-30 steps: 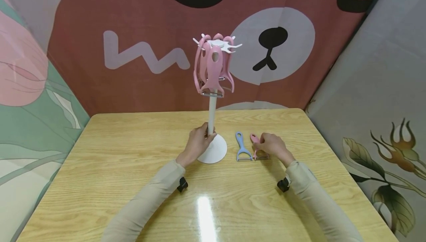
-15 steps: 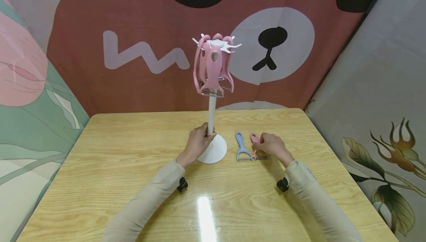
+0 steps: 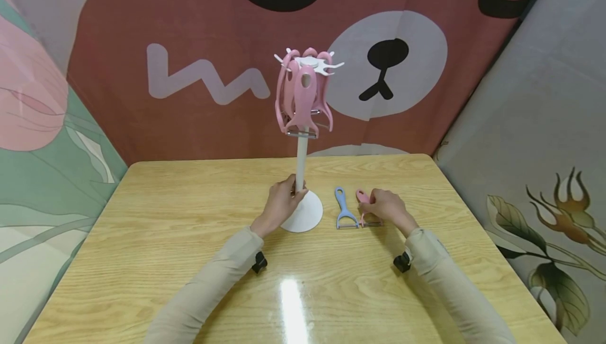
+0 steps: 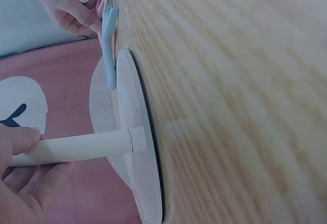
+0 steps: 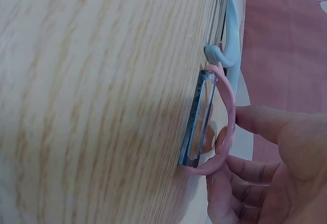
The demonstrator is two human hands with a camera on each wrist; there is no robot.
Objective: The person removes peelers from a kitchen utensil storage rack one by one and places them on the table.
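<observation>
My left hand (image 3: 280, 202) grips the white post (image 4: 82, 147) of an upright stand, low down near its round white base (image 3: 310, 211). Several pink peelers (image 3: 305, 94) hang from the white hooks (image 3: 310, 62) at the stand's top. To the right, my right hand (image 3: 389, 208) pinches a pink peeler (image 5: 230, 111) lying on the table, thumb on one side and fingers on the other. Its metal blade (image 5: 196, 119) faces the near side. Beside it lies a blue peeler (image 3: 344, 208), its head close against the pink one; no hand touches it.
The wooden table (image 3: 180, 228) ends at a back edge just behind the stand, against a reddish printed cloth (image 3: 199, 18). A grey flowered cloth (image 3: 530, 123) hangs along the right side, and a green one (image 3: 61, 175) along the left.
</observation>
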